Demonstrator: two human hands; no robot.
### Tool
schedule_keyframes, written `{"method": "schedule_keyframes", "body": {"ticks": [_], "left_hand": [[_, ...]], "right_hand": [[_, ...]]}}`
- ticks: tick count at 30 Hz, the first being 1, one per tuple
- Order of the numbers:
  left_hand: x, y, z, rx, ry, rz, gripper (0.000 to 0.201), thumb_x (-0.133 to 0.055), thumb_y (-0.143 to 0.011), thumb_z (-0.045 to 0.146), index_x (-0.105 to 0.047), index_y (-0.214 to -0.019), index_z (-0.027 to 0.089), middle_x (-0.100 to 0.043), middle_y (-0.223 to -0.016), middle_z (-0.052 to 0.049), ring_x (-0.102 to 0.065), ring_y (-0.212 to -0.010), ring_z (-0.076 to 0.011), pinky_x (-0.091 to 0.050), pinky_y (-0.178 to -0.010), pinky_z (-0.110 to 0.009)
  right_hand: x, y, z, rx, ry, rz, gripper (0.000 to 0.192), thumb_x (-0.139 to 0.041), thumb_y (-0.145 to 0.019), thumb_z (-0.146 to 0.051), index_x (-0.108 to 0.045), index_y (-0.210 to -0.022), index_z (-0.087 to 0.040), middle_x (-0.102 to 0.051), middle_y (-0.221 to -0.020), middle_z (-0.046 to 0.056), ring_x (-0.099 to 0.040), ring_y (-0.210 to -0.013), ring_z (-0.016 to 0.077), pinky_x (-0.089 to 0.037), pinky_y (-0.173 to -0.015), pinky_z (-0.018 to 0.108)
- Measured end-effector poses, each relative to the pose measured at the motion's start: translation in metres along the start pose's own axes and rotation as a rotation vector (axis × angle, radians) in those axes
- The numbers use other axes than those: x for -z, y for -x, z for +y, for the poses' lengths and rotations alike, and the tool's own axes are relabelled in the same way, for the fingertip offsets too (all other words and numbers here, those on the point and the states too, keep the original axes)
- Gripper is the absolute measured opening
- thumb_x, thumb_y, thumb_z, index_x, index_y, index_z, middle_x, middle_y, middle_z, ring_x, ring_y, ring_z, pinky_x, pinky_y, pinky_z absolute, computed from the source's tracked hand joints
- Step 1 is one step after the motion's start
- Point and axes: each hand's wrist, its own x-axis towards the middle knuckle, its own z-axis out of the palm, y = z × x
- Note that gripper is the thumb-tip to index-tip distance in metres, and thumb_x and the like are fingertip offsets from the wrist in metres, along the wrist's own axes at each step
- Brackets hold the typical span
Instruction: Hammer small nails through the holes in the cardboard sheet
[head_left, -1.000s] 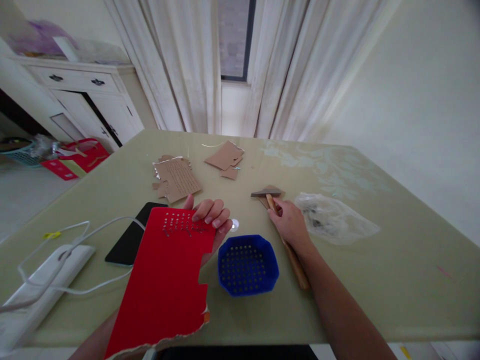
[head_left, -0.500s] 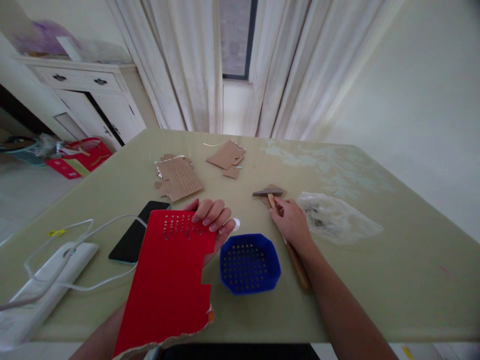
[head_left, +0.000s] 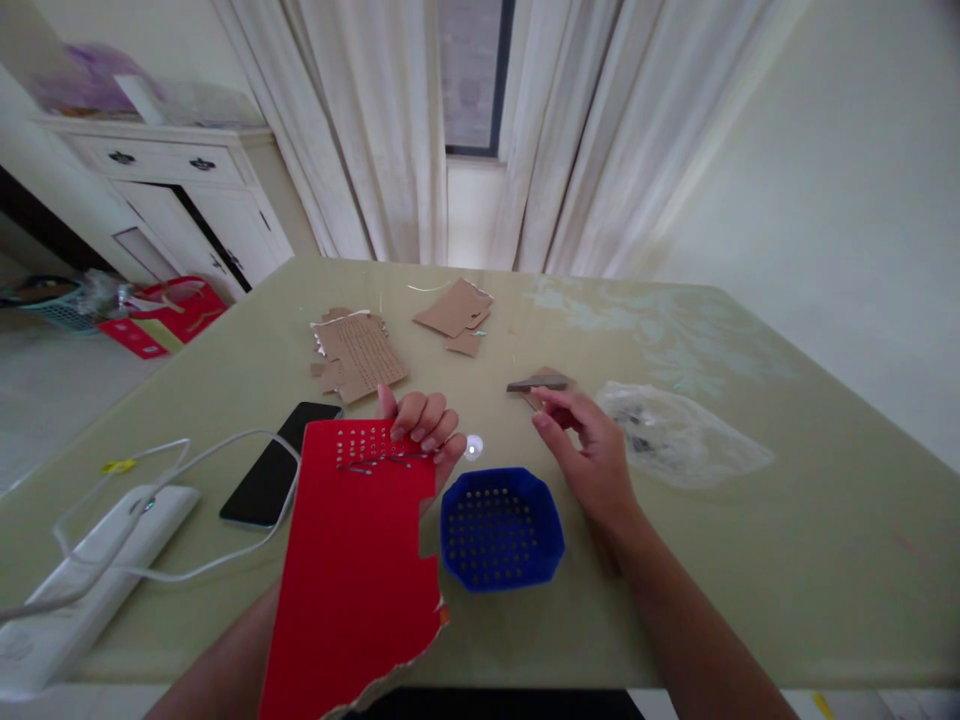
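My left hand point(head_left: 429, 425) grips the upper right edge of a red cardboard sheet point(head_left: 352, 560), fingers over the front. Rows of small holes run along the sheet's top, with several thin nails point(head_left: 360, 468) just below them. My right hand point(head_left: 589, 455) is over the hammer, thumb and index finger apart, with nothing visible between them. The hammer point(head_left: 536, 383) lies on the table; my hand and forearm hide much of its wooden handle. Between my hands stands a blue basket point(head_left: 501, 575) with a perforated bottom.
Torn brown cardboard point(head_left: 364, 355) and smaller brown pieces point(head_left: 454, 308) lie farther back. A clear plastic bag point(head_left: 682, 440) with dark contents is on the right. At left are a black phone point(head_left: 274, 470), a white power strip point(head_left: 97, 590) and a looping white cable point(head_left: 187, 575).
My right hand has let go of the hammer handle and its fingers have parted. The red sheet has shifted slightly right, and the nails now show lying more sideways.
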Motion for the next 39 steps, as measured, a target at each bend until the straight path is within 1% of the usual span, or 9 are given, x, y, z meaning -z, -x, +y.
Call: {"method": "schedule_keyframes", "body": {"ticks": [3,7,10,13,17,24,32,36,39], "left_hand": [[-0.003,-0.001,-0.003,-0.049,-0.028,-0.002,0.083,-0.057,-0.104,0.068,-0.013,-0.053,0.019,-0.016,-0.059,0.005,-0.032,-0.048,-0.0102,-0.041,-0.045,-0.02],[-0.01,0.01,-0.005,-0.019,-0.094,0.041,0.083,-0.061,-0.102,0.069,-0.017,-0.054,0.017,-0.034,-0.067,0.001,-0.05,-0.062,-0.0123,-0.054,-0.057,-0.022],[-0.009,0.018,-0.015,-0.022,-0.102,0.055,0.082,-0.068,-0.099,0.067,-0.02,-0.052,0.018,-0.042,-0.072,-0.001,-0.057,-0.073,-0.0146,-0.062,-0.07,-0.025],[-0.005,0.022,-0.028,-0.032,-0.052,0.018,0.084,-0.079,-0.092,0.063,-0.021,-0.05,0.019,-0.043,-0.072,-0.001,-0.061,-0.076,-0.0145,-0.065,-0.079,-0.026],[-0.007,0.029,-0.039,-0.006,-0.057,0.033,0.083,-0.075,-0.095,0.064,-0.022,-0.049,0.02,-0.044,-0.074,0.0,-0.067,-0.081,-0.0135,-0.065,-0.089,-0.025],[-0.017,0.042,-0.039,0.031,-0.134,0.084,0.079,-0.071,-0.097,0.066,-0.026,-0.051,0.02,-0.046,-0.077,-0.001,-0.069,-0.088,-0.0143,-0.063,-0.099,-0.028],[-0.021,0.046,-0.039,0.053,-0.188,-0.044,0.08,-0.071,-0.098,0.066,-0.03,-0.047,0.02,-0.05,-0.079,-0.003,-0.07,-0.096,-0.017,-0.061,-0.1,-0.028],[-0.021,0.047,-0.03,0.062,-0.171,-0.141,0.066,-0.07,-0.102,0.056,-0.046,-0.054,0.018,-0.059,-0.088,-0.003,-0.072,-0.104,-0.0158,-0.057,-0.107,-0.027],[-0.023,0.05,-0.021,0.092,-0.227,-0.137,0.049,-0.074,-0.101,0.054,-0.062,-0.068,0.019,-0.064,-0.095,-0.003,-0.072,-0.11,-0.016,-0.055,-0.111,-0.029]], "right_hand": [[-0.001,0.011,-0.021,0.064,-0.16,-0.118,0.026,-0.077,-0.101,-0.032,-0.078,-0.127,-0.025,-0.072,-0.095,0.002,-0.066,-0.076,0.0161,-0.056,-0.074,0.032],[-0.006,0.022,-0.042,0.156,-0.276,-0.267,0.044,-0.089,-0.093,-0.033,-0.075,-0.135,-0.029,-0.073,-0.102,0.003,-0.066,-0.079,0.0156,-0.057,-0.075,0.03],[-0.01,0.027,-0.049,0.206,-0.278,-0.302,0.057,-0.095,-0.087,-0.039,-0.074,-0.138,-0.027,-0.076,-0.109,0.005,-0.069,-0.088,0.0178,-0.058,-0.08,0.03],[-0.012,0.03,-0.053,0.271,-0.279,-0.323,0.058,-0.093,-0.088,-0.042,-0.073,-0.138,-0.023,-0.077,-0.107,0.006,-0.071,-0.09,0.0182,-0.059,-0.083,0.03],[-0.01,0.032,-0.058,0.342,-0.258,-0.343,0.049,-0.088,-0.094,-0.037,-0.072,-0.139,-0.023,-0.079,-0.106,0.005,-0.074,-0.094,0.0175,-0.061,-0.089,0.029],[-0.007,0.032,-0.062,0.382,-0.225,-0.381,0.033,-0.078,-0.102,-0.023,-0.075,-0.135,-0.023,-0.081,-0.111,0.008,-0.078,-0.097,0.0182,-0.064,-0.09,0.03],[-0.005,0.033,-0.061,0.461,-0.155,-0.355,0.023,-0.069,-0.107,-0.021,-0.079,-0.127,-0.024,-0.081,-0.104,0.005,-0.077,-0.09,0.0167,-0.062,-0.084,0.03],[-0.003,0.034,-0.062,0.46,-0.206,-0.332,0.019,-0.068,-0.107,-0.019,-0.079,-0.122,-0.022,-0.081,-0.1,0.005,-0.076,-0.087,0.0161,-0.061,-0.083,0.028],[-0.002,0.034,-0.062,0.406,-0.262,-0.279,0.016,-0.071,-0.104,-0.015,-0.079,-0.116,-0.021,-0.079,-0.094,0.005,-0.074,-0.082,0.016,-0.06,-0.075,0.027]]}}
